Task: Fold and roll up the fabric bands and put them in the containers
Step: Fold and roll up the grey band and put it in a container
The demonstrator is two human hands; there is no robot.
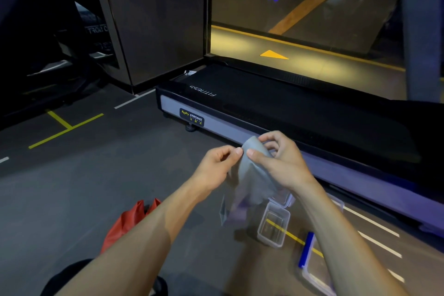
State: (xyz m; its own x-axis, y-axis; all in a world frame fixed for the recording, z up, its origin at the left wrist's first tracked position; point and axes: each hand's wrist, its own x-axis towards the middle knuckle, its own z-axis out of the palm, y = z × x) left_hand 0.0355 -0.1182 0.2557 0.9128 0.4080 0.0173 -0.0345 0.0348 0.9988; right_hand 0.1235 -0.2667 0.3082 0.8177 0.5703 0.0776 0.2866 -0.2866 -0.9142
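head view: grey band (254, 170) pinched between both hands, left (216, 166) and right (283, 161).

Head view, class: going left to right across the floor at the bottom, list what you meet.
Red bag → grey fabric band hanging from both hands → clear open container → blue-edged lid.

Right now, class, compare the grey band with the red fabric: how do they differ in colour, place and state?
The grey band is pale grey; the red fabric is bright red. The band is held up in the air, pinched by the left hand and the right hand, while the red fabric lies untouched on the floor. The band hangs long from the hands; the red fabric sits bunched. Both look soft and not yet rolled.
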